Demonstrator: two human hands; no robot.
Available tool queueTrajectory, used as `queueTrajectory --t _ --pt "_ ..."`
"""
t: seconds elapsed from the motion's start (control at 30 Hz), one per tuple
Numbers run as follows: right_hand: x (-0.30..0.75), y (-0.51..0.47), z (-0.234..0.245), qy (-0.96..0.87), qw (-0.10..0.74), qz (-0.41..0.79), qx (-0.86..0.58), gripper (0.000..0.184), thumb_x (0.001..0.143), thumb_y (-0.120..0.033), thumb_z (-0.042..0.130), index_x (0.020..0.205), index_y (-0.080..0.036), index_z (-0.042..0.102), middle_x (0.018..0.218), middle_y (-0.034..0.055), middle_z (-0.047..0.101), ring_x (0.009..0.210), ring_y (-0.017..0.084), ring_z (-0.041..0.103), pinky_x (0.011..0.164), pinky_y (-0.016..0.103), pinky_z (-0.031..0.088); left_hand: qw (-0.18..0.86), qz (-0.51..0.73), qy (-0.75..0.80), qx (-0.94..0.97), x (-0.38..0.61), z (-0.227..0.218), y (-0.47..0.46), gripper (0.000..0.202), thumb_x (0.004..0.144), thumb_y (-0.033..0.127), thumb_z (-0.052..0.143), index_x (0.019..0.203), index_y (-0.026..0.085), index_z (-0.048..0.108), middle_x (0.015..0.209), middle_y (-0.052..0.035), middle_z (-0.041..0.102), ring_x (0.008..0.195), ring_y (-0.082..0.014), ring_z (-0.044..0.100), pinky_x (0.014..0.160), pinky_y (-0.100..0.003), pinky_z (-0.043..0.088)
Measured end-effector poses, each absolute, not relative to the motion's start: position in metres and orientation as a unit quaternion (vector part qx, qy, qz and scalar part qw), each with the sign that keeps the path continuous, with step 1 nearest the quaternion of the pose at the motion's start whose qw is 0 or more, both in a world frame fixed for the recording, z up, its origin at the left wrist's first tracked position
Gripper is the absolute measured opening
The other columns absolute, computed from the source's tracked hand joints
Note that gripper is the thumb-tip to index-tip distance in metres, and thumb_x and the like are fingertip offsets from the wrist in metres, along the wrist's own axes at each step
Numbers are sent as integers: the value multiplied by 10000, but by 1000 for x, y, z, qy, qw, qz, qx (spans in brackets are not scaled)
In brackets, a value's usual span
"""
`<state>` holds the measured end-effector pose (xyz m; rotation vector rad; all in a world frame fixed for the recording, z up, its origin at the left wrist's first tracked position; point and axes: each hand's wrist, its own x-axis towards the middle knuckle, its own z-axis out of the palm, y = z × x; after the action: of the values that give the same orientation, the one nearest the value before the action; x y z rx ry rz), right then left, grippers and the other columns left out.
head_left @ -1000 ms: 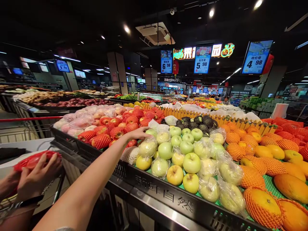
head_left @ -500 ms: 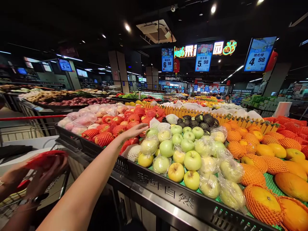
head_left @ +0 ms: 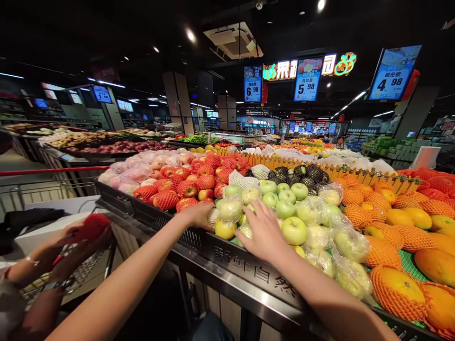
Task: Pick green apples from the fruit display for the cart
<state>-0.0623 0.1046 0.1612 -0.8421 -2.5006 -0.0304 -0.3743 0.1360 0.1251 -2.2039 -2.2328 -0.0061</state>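
My left hand (head_left: 200, 214) is at the front edge of the apple display, its fingers curled round an apple in a white foam net (head_left: 213, 217), which is mostly hidden. My right hand (head_left: 265, 232) reaches over the front rows of green apples (head_left: 295, 230), fingers spread and palm down, with nothing seen in its grasp. A film-wrapped apple (head_left: 230, 208) sits between the two hands, above a yellow-green apple (head_left: 225, 229). Red apples in red foam nets (head_left: 166, 199) lie just beyond my left hand.
A black slatted rim (head_left: 241, 265) borders the display in front. Oranges in orange nets (head_left: 398, 286) lie to the right, dark netted fruit (head_left: 305, 175) behind. At left, another person's hands (head_left: 76, 241) hold a red item (head_left: 94, 226) over a shopping cart (head_left: 53, 172).
My left hand has drawn back and down from the far apples to the netted apple at the front. My right hand has come into view over the green apples.
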Motion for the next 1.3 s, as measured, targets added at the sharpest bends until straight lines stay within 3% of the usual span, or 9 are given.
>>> queueTrajectory --t 0.1,0.3,0.53,0.6,0.7,0.87,0.97,1.13,1.3 --pt "-153 148 186 -914 228 15 -336 694 1072 -498 663 1571 -62 457 1648 200 301 1546 381 204 1274 507 279 19 37 -721 -692 -369 124 143 805 494 379 880 1220 107 666 1307 -231 671 1296 -425 575 1085 -442 479" --pt "-198 180 156 -909 189 47 -369 762 931 -467 842 1565 -190 524 1710 175 108 1579 368 75 1301 499 157 61 61 -723 -685 -364 117 143 823 507 361 908 1242 88 659 1352 -286 638 1318 -483 546 1099 -546 450" --pt "-196 181 149 -908 199 52 -365 790 889 -463 872 1560 -217 535 1710 175 112 1582 344 71 1299 461 145 75 37 -651 -754 -378 127 140 700 533 527 853 1091 128 713 1219 -266 705 1247 -473 607 1223 -586 296" --pt "-196 182 148 -909 204 56 -359 763 900 -465 860 1552 -223 546 1709 173 123 1582 341 74 1299 459 150 56 -26 -642 -764 -389 129 136 693 536 553 831 1095 161 714 1165 -213 734 1189 -454 640 1232 -605 277" --pt "-195 183 145 -910 213 63 -349 637 993 -491 752 1540 -224 563 1704 174 145 1580 347 91 1295 471 167 -3 -166 -650 -741 -411 130 126 763 500 581 844 1147 199 711 1158 -161 748 1187 -458 637 1194 -606 357" --pt "-191 183 144 -912 227 64 -336 442 1124 -387 538 1531 -221 574 1699 163 176 1571 373 120 1286 494 195 -159 -556 -607 -546 -424 125 118 742 419 571 871 1028 187 696 1056 -129 749 1100 -439 672 1054 -551 538" --pt "-189 182 145 -919 230 51 -317 456 1116 -393 585 1548 -250 552 1691 181 184 1555 434 138 1269 544 222 -210 -723 -499 -429 -401 121 119 683 554 675 730 1046 204 680 1123 -106 738 1190 -403 644 1003 -502 592" --pt "-184 176 148 -932 225 10 -283 482 1085 -371 662 1515 -178 564 1654 199 278 1555 412 149 1293 535 172 -340 -800 -351 -349 -345 122 123 616 824 719 516 1261 304 643 1372 -33 671 1291 -330 602 877 -436 651" --pt "-172 164 162 -936 205 -12 -285 579 1036 -357 731 1482 -32 555 1629 231 319 1543 414 185 1297 531 219 -343 -796 -376 -329 -319 118 136 591 839 630 507 1255 235 649 1294 -82 718 1357 -344 575 969 -427 627"
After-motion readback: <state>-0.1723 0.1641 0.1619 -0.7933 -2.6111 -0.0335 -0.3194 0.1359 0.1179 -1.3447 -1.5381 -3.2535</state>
